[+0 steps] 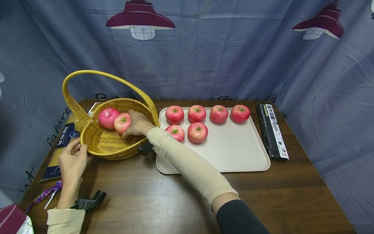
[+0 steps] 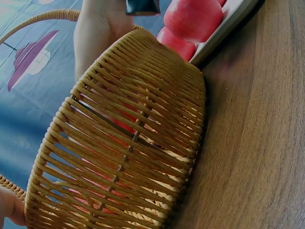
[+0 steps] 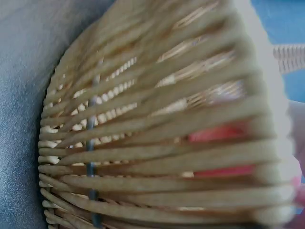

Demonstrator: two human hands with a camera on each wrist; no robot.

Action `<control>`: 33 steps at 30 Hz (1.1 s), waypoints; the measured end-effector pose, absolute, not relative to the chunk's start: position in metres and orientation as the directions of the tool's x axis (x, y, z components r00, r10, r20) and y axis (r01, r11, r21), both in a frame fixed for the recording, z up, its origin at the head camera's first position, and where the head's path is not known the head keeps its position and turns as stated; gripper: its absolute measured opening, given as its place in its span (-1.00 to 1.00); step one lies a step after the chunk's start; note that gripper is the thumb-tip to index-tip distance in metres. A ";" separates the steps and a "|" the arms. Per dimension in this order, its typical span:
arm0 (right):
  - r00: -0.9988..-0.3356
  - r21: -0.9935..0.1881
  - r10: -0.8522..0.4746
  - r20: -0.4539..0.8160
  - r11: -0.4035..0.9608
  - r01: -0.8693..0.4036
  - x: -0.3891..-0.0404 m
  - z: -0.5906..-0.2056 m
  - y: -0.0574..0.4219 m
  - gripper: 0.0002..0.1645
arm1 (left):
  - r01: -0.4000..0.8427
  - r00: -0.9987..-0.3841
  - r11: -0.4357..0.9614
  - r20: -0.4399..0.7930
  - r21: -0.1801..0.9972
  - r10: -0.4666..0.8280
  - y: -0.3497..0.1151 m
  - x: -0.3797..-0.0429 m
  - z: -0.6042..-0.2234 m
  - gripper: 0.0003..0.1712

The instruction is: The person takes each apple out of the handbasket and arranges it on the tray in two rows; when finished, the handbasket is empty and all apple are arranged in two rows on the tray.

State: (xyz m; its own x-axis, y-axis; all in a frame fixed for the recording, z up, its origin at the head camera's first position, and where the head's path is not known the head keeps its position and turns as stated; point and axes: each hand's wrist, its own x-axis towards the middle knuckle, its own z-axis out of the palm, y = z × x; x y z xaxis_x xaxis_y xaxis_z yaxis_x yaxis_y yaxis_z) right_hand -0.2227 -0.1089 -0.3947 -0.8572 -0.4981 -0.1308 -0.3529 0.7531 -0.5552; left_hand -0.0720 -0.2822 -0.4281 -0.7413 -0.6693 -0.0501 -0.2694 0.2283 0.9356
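A yellow wicker basket (image 1: 122,154) with a tall arched handle stands at the left of the table. Thumb and fingers of my left hand (image 1: 73,161) pinch its near-left rim. Inside the basket, my right hand (image 1: 138,123) grips a red-and-yellow apple (image 1: 122,123), its fingers partly hidden behind the fruit. Beside that apple lies a pinker, speckled round fruit (image 1: 108,118). The basket's woven wall (image 2: 124,129) fills much of the left wrist view. In the right wrist view, the wall (image 3: 143,167) hides most of the contents, with red showing through gaps.
Right of the basket, a white tray (image 1: 233,149) bears several red apples (image 1: 197,132). A black pasta box (image 1: 271,131) lies beyond it. A pasta bag (image 1: 62,144) and a purple wrapped item (image 1: 48,193) lie at the left edge. A curtain (image 1: 198,58) hangs behind.
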 end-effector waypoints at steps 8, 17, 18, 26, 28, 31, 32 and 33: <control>-0.814 -0.567 -0.580 -0.031 0.681 -0.464 -0.207 -0.381 -0.097 0.17 | -0.303 -0.729 0.233 -0.067 0.924 -0.682 -0.281 -0.071 -0.429 -0.49; -0.695 -0.572 -0.708 0.123 0.522 -0.633 -0.173 -0.347 -0.058 0.19 | -0.266 -0.738 0.243 -0.035 0.933 -0.674 -0.282 -0.073 -0.432 -0.49; -0.681 -0.577 -0.719 0.139 0.500 -0.646 -0.170 -0.344 -0.052 0.18 | -0.265 -0.738 0.238 -0.038 0.935 -0.674 -0.282 -0.073 -0.432 -0.49; -0.654 -0.623 -0.724 0.218 0.412 -0.665 -0.149 -0.324 0.019 0.14 | -0.251 -0.743 0.244 -0.025 0.937 -0.669 -0.284 -0.073 -0.432 -0.50; -0.652 -0.645 -0.726 0.218 0.394 -0.655 -0.147 -0.322 0.040 0.12 | -0.252 -0.744 0.247 -0.025 0.936 -0.667 -0.284 -0.073 -0.432 -0.50; -0.662 -0.657 -0.721 0.204 0.401 -0.639 -0.145 -0.320 0.074 0.11 | -0.252 -0.744 0.238 -0.030 0.938 -0.667 -0.284 -0.073 -0.432 -0.49; -0.671 -0.657 -0.715 0.196 0.412 -0.632 -0.145 -0.319 0.085 0.12 | -0.248 -0.743 0.231 -0.032 0.941 -0.668 -0.284 -0.073 -0.432 -0.49; -0.681 -0.656 -0.707 0.191 0.424 -0.624 -0.145 -0.319 0.095 0.12 | -0.245 -0.742 0.225 -0.033 0.943 -0.670 -0.284 -0.073 -0.432 -0.49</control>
State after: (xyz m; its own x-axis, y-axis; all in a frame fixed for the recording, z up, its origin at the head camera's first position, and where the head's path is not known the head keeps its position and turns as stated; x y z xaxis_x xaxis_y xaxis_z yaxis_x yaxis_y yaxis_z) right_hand -0.1448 0.0952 -0.3189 -0.6814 -0.7065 0.1910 -0.6239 0.4244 -0.6562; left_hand -0.0733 -0.2842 -0.4324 -0.7419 -0.6697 -0.0332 -0.2452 0.2249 0.9430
